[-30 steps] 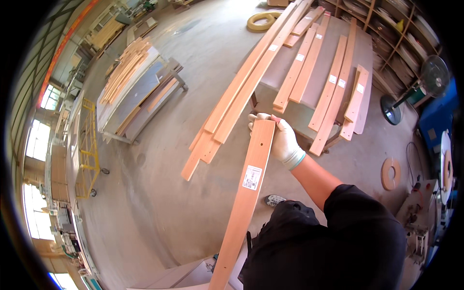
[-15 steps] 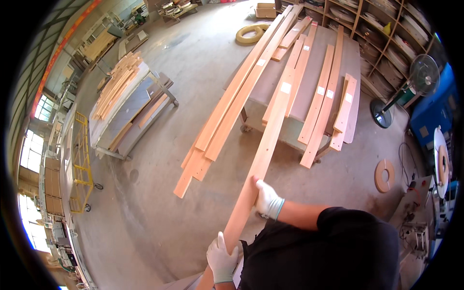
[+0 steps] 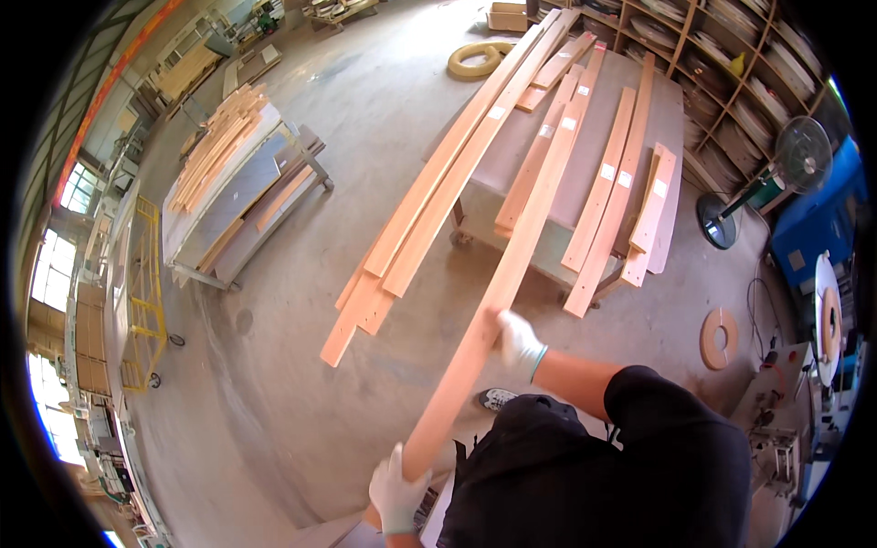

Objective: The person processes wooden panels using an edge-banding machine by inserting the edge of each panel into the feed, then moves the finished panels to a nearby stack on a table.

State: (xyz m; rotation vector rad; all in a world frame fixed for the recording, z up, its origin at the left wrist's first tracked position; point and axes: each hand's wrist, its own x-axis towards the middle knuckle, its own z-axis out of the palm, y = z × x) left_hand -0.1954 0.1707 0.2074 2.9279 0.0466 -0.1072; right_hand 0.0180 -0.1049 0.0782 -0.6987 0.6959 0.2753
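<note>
A long wooden plank runs from the lower middle up over the wheeled table, its far part reaching among the other labelled planks. My right hand, in a white glove, is closed on the plank's right edge near its middle. My left hand, also gloved, grips the plank lower down, at the bottom of the view. Groups of planks lie lengthwise on the table: long ones on the left overhanging its near end, others and short ones to the right.
A trolley with plank offcuts stands left, beside a yellow rack. A fan, blue machine and shelving are on the right. Coils lie on the floor.
The plank has moved forward and up over the table. My right hand has slid from its end to its middle, and my left hand has come into view gripping it.
</note>
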